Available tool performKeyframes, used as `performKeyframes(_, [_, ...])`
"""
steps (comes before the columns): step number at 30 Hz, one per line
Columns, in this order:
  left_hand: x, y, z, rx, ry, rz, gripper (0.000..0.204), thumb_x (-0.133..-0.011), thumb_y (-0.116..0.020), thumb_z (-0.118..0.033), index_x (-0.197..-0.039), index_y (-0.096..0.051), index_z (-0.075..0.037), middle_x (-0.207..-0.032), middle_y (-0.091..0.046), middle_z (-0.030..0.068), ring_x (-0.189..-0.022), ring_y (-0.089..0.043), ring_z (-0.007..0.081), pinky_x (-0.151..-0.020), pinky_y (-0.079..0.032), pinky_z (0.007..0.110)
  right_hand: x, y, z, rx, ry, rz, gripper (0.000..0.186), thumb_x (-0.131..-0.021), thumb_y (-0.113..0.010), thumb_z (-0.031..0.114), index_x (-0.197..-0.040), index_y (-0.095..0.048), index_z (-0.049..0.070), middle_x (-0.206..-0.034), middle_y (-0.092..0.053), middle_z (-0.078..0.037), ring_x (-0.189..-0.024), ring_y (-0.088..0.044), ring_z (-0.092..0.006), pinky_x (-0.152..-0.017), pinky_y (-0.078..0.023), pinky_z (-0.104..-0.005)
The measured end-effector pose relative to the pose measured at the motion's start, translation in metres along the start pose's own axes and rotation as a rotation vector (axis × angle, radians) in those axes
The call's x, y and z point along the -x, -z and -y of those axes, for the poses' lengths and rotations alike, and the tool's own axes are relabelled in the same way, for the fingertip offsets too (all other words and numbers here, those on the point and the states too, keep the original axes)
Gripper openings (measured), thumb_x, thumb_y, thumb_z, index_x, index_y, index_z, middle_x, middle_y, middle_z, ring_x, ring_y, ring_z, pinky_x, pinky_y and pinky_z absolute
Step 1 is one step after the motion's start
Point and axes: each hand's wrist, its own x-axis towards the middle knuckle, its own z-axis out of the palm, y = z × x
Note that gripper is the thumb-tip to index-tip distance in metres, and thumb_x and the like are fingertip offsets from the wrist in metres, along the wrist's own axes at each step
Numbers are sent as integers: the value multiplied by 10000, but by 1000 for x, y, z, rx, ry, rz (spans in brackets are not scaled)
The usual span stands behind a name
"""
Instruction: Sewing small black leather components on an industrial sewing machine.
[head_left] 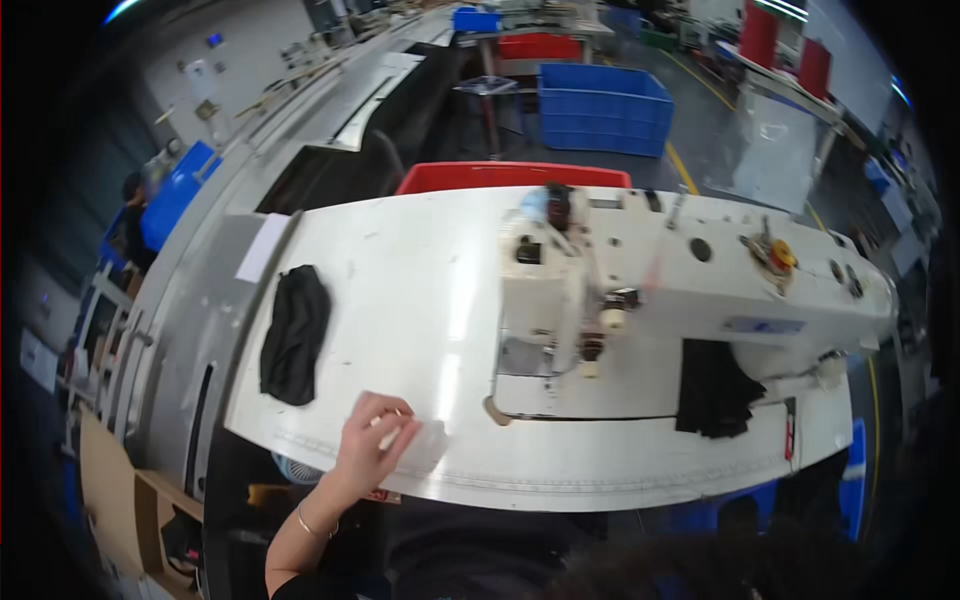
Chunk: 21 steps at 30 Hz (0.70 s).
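Note:
My left hand is raised over the near left part of the white sewing table, its fingers curled together; whether something small is between them I cannot make out. A bracelet circles that wrist. My right hand is not in view. A black folded cloth lies on the table's left side, beyond my hand. The white sewing machine fills the right half, with a yellow-orange part on top. Another black cloth lies by its arm, and a small red tool lies near the front edge.
A red bin stands behind the table and a blue crate beyond it. A long metal bench runs along the left, with a cardboard box below. A person is at the far left. Red spools stand back right.

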Motion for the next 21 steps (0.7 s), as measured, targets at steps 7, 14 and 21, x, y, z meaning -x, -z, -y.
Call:
performKeyframes(7, [54, 79, 110, -516, 259, -80, 391, -665, -552, 130, -1024, -596, -17, -1109, -579, 117, -1090, -517, 334, -925, -445, 387, -4, 90, 179, -483, 719, -262, 236, -923, -459, 154, -958, -611, -24, -901, -630, -223, -831, -618, -372, -704, -494, -409])
performKeyframes(14, [46, 90, 131, -554, 90, -448, 297, -646, -580, 77, -920, -603, -35, -963, -576, 101, -935, -544, 280, -814, -420, 381, -52, 83, 395, -537, 1566, -257, 490, -786, -669, 126, -1217, -484, -16, -1193, -470, -186, -1094, -486, -321, -871, -449, -376])
performKeyframes(21, [37, 64, 120, -520, -221, -250, 383, -707, -581, 21, -1072, -600, -92, -1188, -515, 106, -1157, -463, 277, -954, -379, 382, -85, 50, 576, -780, 1448, -384, 435, -810, -641, 206, -1115, -523, -80, -1063, -534, -208, -1028, -534, -298, -845, -450, -345])
